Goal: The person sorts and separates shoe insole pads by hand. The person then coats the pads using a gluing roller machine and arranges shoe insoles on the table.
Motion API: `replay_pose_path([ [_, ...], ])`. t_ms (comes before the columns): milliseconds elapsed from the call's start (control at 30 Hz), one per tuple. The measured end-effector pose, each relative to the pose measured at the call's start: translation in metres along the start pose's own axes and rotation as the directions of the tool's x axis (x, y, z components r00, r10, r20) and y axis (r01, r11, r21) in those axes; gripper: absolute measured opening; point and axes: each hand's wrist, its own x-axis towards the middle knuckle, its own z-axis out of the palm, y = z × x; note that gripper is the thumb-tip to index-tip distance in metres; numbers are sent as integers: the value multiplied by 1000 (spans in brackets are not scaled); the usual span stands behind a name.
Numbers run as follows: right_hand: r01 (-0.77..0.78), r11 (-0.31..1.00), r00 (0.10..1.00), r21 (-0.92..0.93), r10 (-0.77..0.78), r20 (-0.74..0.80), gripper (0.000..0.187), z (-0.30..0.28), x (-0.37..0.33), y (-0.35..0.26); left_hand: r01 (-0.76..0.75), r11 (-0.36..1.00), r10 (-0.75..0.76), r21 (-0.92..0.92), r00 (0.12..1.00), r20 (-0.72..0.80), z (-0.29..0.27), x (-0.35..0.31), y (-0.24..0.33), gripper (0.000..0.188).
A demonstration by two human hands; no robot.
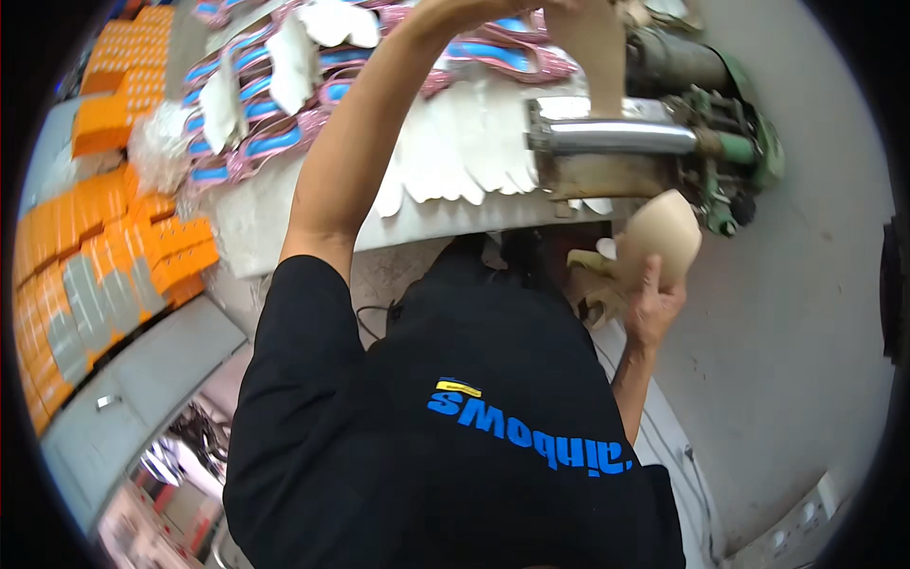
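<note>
My right hand [652, 305], fingers wrapped round a tan shoe form [661, 235], frame centre-right; left hand [531, 8] reaches top edge, grip unclear. Next, I judge: seating on the machine [616, 142].

One beige moulded shoe piece [664, 232], held in one hand [652, 308]. One flat tan cut-out [592, 52]. One shiny metal cylinder [616, 137] on one green machine [739, 142]. Orange boxes [104, 237], white cut pieces [455, 152] and blue-and-pink strap pieces [256, 104]: too many to count.
</note>
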Motion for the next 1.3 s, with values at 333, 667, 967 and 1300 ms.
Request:
replay_pose_path([
  [333, -49, 935, 971, 350, -37, 235, 29, 24, -16, -43, 196, 147, 246, 970, 942, -227, -130, -310, -45, 14],
  [667, -87, 931, 911, 356, -71, 407, 27, 46, -4, -55, 478, 444, -127, 758, 871, -475, -81, -454, -179, 22],
  [967, -63, 942, 905, 331, -86, 416, 31, 37, -8, -60, 470, 360, 42, 806, 855, -517, -62, -441, -156, 32],
  [1300, 30, 883, 804, 469, -300, 513, 27, 28, -22, -65, 373, 758, -360, -535, 923, 133, 118, -184, 34, 40],
])
